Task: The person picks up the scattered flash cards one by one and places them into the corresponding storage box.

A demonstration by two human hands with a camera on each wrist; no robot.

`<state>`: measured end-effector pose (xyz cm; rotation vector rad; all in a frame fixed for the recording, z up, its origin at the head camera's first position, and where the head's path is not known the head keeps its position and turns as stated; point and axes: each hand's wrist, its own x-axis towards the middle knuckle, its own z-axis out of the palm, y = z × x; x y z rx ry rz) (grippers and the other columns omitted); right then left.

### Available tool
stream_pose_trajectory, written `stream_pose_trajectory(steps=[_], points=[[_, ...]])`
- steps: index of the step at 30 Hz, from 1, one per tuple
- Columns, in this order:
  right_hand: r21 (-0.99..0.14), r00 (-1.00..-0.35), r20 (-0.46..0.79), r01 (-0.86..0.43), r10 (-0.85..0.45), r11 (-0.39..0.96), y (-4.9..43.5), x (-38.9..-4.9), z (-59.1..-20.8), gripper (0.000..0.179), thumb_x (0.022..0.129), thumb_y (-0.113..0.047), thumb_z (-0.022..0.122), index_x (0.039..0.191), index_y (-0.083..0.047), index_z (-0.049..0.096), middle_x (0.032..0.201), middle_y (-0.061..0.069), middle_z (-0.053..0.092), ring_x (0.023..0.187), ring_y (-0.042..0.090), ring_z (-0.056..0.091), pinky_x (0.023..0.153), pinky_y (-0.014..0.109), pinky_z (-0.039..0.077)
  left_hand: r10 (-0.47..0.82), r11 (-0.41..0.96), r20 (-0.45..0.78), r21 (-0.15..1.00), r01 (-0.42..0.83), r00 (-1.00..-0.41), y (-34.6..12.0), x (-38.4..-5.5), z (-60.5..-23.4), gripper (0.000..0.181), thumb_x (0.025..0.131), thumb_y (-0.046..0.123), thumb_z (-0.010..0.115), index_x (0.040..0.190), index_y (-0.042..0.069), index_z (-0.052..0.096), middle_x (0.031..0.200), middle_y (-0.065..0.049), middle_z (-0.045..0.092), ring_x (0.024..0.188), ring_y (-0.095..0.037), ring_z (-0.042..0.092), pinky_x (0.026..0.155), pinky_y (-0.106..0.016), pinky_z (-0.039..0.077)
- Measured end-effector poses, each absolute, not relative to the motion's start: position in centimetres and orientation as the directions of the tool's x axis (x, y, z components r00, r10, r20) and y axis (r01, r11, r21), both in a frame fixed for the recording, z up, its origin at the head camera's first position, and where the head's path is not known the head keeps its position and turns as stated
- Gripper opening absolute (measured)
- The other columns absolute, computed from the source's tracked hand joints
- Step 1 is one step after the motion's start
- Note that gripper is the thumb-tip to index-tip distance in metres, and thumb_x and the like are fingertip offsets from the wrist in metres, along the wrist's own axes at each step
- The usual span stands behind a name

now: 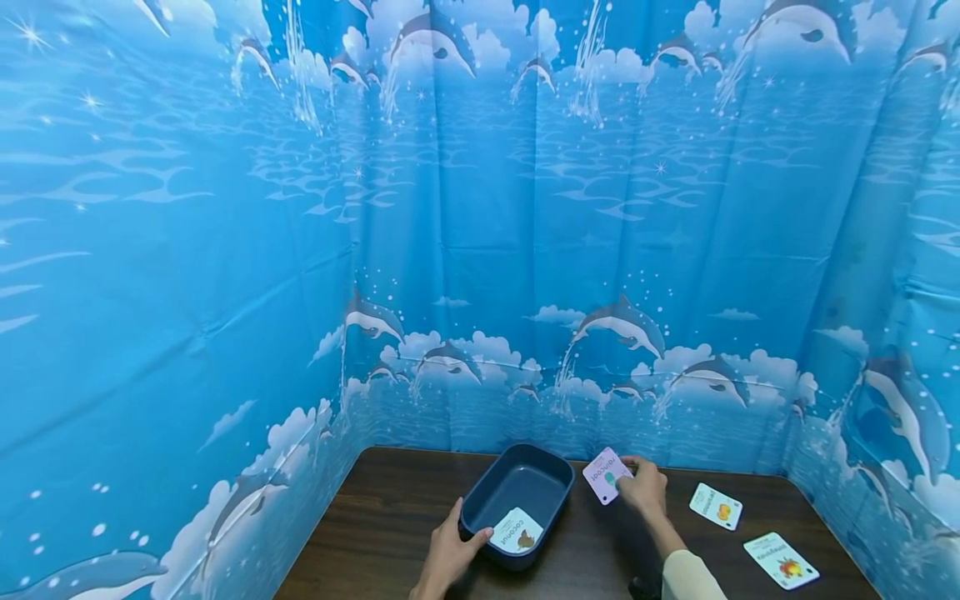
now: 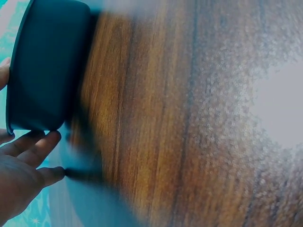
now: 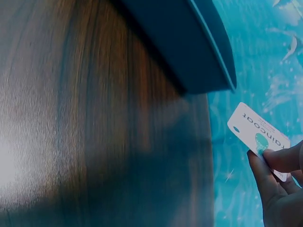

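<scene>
A purple card (image 1: 602, 473) printed "raincoat" is pinched between thumb and fingers of my right hand (image 1: 643, 487), just right of the tray. The same raincoat card (image 3: 257, 128) shows its green picture in the right wrist view, held beyond the table edge line. My left hand (image 1: 447, 553) grips the near left side of a dark blue rectangular tray (image 1: 567, 492), thumb over the rim. Inside the tray lies a white "coconut" card (image 1: 516, 531). The left wrist view shows fingers (image 2: 40, 150) against the end of the tray (image 2: 47, 66).
Two white cards lie on the dark wooden table (image 1: 375, 517) at the right: a card with an orange picture (image 1: 716, 506) and a card with a red-yellow picture (image 1: 782, 561). A blue dolphin-print curtain (image 1: 487, 250) surrounds the table's back and sides.
</scene>
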<state>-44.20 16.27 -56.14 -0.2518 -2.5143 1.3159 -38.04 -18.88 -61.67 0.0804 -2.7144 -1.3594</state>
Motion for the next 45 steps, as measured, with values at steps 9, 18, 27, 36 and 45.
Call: stream_pose_trajectory(steps=[9, 18, 27, 36, 45], points=[[-0.816, -0.942, 0.21, -0.022, 0.261, 0.577, 14.4, -44.0, -55.0, 0.044, 0.081, 0.007, 0.068, 0.125, 0.009, 0.071, 0.107, 0.029, 0.076, 0.09, 0.037, 0.072, 0.063, 0.034, 0.054, -0.099, 0.584, 0.059, 0.812, -0.01, -0.993, -18.7, -38.2, -61.7, 0.096, 0.094, 0.041, 0.084, 0.16, -0.011, 0.038, 0.149, -0.041, 0.054, 0.131, -0.054, 0.061, 0.104, -0.068, 0.052], [-0.836, -0.957, 0.177, -0.023, 0.229, 0.548, 12.6, -44.1, -54.4, 0.041, 0.086, 0.009, 0.068, 0.127, 0.01, 0.07, 0.11, 0.031, 0.074, 0.086, 0.033, 0.071, 0.064, 0.035, 0.058, -0.103, 0.587, 0.063, 0.81, -0.009, -0.993, -18.8, -38.1, -61.5, 0.095, 0.094, 0.04, 0.084, 0.159, -0.011, 0.039, 0.148, -0.041, 0.055, 0.13, -0.054, 0.062, 0.104, -0.069, 0.052], [-0.84, -0.959, 0.182, -0.038, 0.216, 0.541, 11.1, -44.2, -53.9, 0.04, 0.085, 0.01, 0.067, 0.125, 0.009, 0.071, 0.11, 0.03, 0.075, 0.084, 0.031, 0.07, 0.063, 0.032, 0.057, -0.1, 0.589, 0.076, 0.808, 0.003, -0.992, -18.7, -38.2, -61.2, 0.094, 0.094, 0.039, 0.084, 0.16, -0.011, 0.039, 0.149, -0.04, 0.055, 0.13, -0.053, 0.062, 0.104, -0.068, 0.053], [-0.852, -0.965, 0.176, -0.049, 0.195, 0.522, 10.0, -44.1, -54.2, 0.041, 0.085, 0.011, 0.067, 0.125, 0.009, 0.071, 0.107, 0.027, 0.075, 0.083, 0.028, 0.069, 0.063, 0.031, 0.056, -0.1, 0.589, 0.075, 0.808, 0.002, -0.992, -18.6, -38.1, -61.2, 0.093, 0.095, 0.039, 0.084, 0.159, -0.011, 0.039, 0.148, -0.04, 0.055, 0.13, -0.053, 0.062, 0.104, -0.068, 0.052], [-0.845, -0.967, 0.181, -0.058, 0.181, 0.531, 8.4, -43.3, -54.4, 0.039, 0.085, 0.011, 0.068, 0.123, 0.007, 0.073, 0.104, 0.024, 0.077, 0.084, 0.026, 0.069, 0.065, 0.032, 0.055, -0.091, 0.591, 0.082, 0.807, 0.013, -0.992, -18.7, -37.7, -61.4, 0.094, 0.095, 0.039, 0.084, 0.159, -0.012, 0.038, 0.148, -0.041, 0.055, 0.13, -0.053, 0.063, 0.103, -0.067, 0.053]])
